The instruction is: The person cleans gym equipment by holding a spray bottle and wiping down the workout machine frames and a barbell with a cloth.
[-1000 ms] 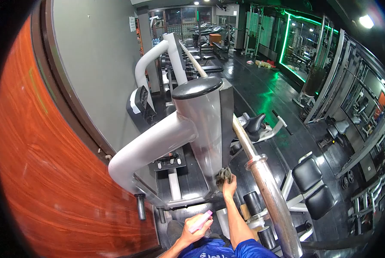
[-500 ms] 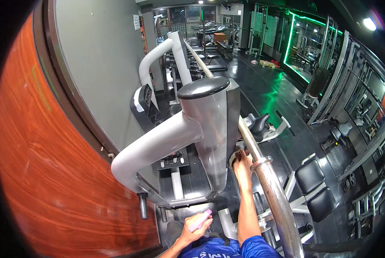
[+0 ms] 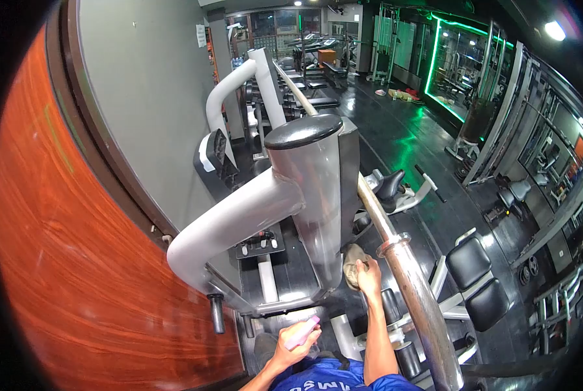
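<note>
Low in the view, my left hand (image 3: 294, 344) is closed around a pink object (image 3: 302, 333) that points up and to the right. My right hand (image 3: 369, 279) grips a crumpled grey-brown cloth (image 3: 353, 266), which is beside the lower right side of a thick grey machine post (image 3: 317, 202). A black oval cap (image 3: 303, 132) tops the post, and a curved grey tube (image 3: 233, 221) joins it from the left. Just right of my right hand, a metal bar with a worn, shiny sleeve (image 3: 418, 300) slopes down toward me.
A glossy reddish wood panel (image 3: 96, 260) and a grey wall (image 3: 142, 98) stand on the left. Black padded seats (image 3: 469, 262) are at the right. Farther back are benches, weights, a green-lit mirror (image 3: 457, 78) and items on the dark floor (image 3: 369, 124).
My right hand and the cloth moved right and up along the post, then came back down a little. The cloth now hangs more spread out. My left hand stays low with the pink object.
</note>
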The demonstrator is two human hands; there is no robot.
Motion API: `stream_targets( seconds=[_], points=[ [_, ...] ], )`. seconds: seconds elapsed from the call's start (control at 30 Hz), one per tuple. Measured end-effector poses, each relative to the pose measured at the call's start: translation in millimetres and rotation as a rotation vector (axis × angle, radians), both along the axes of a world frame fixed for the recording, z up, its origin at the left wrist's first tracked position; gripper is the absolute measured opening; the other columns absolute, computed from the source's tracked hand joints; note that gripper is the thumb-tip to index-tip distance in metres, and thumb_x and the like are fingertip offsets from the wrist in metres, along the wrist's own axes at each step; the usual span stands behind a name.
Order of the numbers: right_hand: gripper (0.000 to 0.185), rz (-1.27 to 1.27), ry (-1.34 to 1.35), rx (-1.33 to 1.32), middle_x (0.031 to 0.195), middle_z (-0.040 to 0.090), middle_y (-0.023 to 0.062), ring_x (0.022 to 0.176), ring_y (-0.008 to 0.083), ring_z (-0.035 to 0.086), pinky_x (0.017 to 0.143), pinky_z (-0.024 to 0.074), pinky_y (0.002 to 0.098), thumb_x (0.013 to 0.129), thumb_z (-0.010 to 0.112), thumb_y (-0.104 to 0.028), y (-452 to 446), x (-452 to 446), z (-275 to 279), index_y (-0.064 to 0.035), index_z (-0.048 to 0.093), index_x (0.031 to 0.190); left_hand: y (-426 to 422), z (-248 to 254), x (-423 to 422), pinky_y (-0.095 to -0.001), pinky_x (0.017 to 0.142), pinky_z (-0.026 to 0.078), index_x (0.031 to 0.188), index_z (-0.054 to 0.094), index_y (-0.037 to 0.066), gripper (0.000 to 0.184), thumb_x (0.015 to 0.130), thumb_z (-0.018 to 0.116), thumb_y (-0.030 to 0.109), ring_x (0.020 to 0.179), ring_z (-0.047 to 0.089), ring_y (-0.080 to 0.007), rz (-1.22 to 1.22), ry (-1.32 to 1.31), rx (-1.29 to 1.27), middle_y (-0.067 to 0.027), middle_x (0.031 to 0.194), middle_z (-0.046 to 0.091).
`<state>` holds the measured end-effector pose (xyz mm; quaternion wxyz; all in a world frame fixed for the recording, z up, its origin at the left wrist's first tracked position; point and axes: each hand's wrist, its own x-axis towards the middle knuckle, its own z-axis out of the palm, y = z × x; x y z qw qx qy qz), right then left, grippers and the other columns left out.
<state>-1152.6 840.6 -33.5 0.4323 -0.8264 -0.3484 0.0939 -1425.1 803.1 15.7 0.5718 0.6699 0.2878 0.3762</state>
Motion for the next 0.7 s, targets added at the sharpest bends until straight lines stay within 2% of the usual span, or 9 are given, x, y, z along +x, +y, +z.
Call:
stream_targets(
  seconds=[0.1,0.13,0.2,0.3,0.37,0.43,0.5,0.63,0.7],
  points=[
    [0.035,-0.043,0.747,0.642,0.122,0.062,0.0124,0.11,0.0234,0.06,0.094,0.0457,0.0331,0.096,0.054,-0.011,16.4,4.6,-35.6,0.0022,0.053,0.129,1.4,-4.5,-3.5,-0.0233,0.056,0.05,0.097,0.067,-0.003,0.014,0.087,0.069,0.006,0.062,0.063,-0.0089,-0.01,-0.003,0.031,-0.0057,0.077,0.068],
    [0.039,-0.099,0.559,0.694,0.125,0.059,0.0075,0.11,0.0182,0.058,0.096,0.0439,0.0304,0.099,0.05,-0.01,21.0,-6.3,-17.9,-0.0012,0.047,0.137,1.6,-3.8,-4.3,-0.0233,0.056,0.05,0.097,0.067,-0.003,0.014,0.087,0.069,0.006,0.062,0.063,-0.009,-0.001,-0.003,0.025,-0.0056,0.077,0.067],
    [0.048,-0.281,0.466,0.697,0.134,0.051,0.013,0.122,0.0229,0.05,0.105,0.0366,0.0341,0.096,0.055,-0.011,27.7,-23.4,17.5,0.0003,0.041,0.14,0.0,-2.1,-6.5,-0.0232,0.056,0.05,0.097,0.067,-0.003,0.014,0.087,0.069,0.007,0.061,0.063,-0.009,0.016,-0.004,0.01,-0.0056,0.076,0.067],
    [0.056,-0.317,0.094,0.696,0.134,0.047,0.0175,0.129,0.0298,0.042,0.108,0.032,0.0391,0.089,0.063,-0.01,47.9,-25.4,4.7,0.0033,0.039,0.139,2.0,-13.0,-15.2,-0.026,0.059,0.055,0.102,0.065,-0.005,0.016,0.089,0.065,0.003,0.068,0.068,-0.0146,-0.029,0.044,0.028,-0.0111,0.088,0.069],
    [0.045,-0.207,-0.223,0.544,0.123,0.049,0.0212,0.117,0.0361,0.047,0.103,0.0358,0.0425,0.081,0.062,-0.002,60.2,-19.6,-17.9,0.0039,0.049,0.124,-2.0,-10.9,-14.0,-0.0244,0.058,0.053,0.1,0.067,-0.004,0.015,0.087,0.068,0.006,0.064,0.065,-0.011,0.025,0.011,-0.018,-0.0076,0.081,0.069],
    [0.039,-0.29,-0.198,0.558,0.12,0.05,0.021,0.115,0.0365,0.049,0.101,0.0372,0.0429,0.081,0.061,-0.001,67.7,-26.2,-35.8,0.0017,0.052,0.119,-2.1,-10.4,-15.2,-0.0246,0.058,0.053,0.1,0.067,-0.004,0.016,0.087,0.068,0.006,0.064,0.065,-0.0111,0.043,0.003,-0.043,-0.0078,0.081,0.069],
    [0.035,-0.276,-0.044,0.537,0.117,0.052,0.0212,0.113,0.037,0.05,0.099,0.0383,0.0429,0.081,0.061,-0.002,67.8,-36.3,-47.8,0.0008,0.054,0.115,-0.3,-12.2,-19.0,-0.0267,0.06,0.055,0.103,0.065,-0.006,0.017,0.089,0.066,0.004,0.068,0.068,-0.0148,0.028,0.021,-0.051,-0.0116,0.089,0.069],
    [0.032,-0.213,0.187,0.361,0.112,0.053,0.0199,0.111,0.0364,0.051,0.099,0.0386,0.0428,0.079,0.06,-0.001,46.6,-48.5,-79.0,0.0008,0.056,0.11,1.8,-11.4,-21.2,-0.0269,0.06,0.055,0.103,0.065,-0.005,0.017,0.089,0.066,0.003,0.067,0.068,-0.0147,0.023,0.032,-0.025,-0.0112,0.087,0.07],
    [0.033,-0.263,0.139,0.543,0.111,0.054,0.0192,0.11,0.0358,0.052,0.099,0.0389,0.0423,0.08,0.059,-0.002,46.3,-39.9,-99.2,0.0016,0.055,0.112,2.9,-9.4,-23.5,-0.0269,0.06,0.055,0.103,0.065,-0.005,0.016,0.089,0.066,0.003,0.067,0.068,-0.0146,0.017,0.042,-0.035,-0.0111,0.087,0.07]
  ],
)
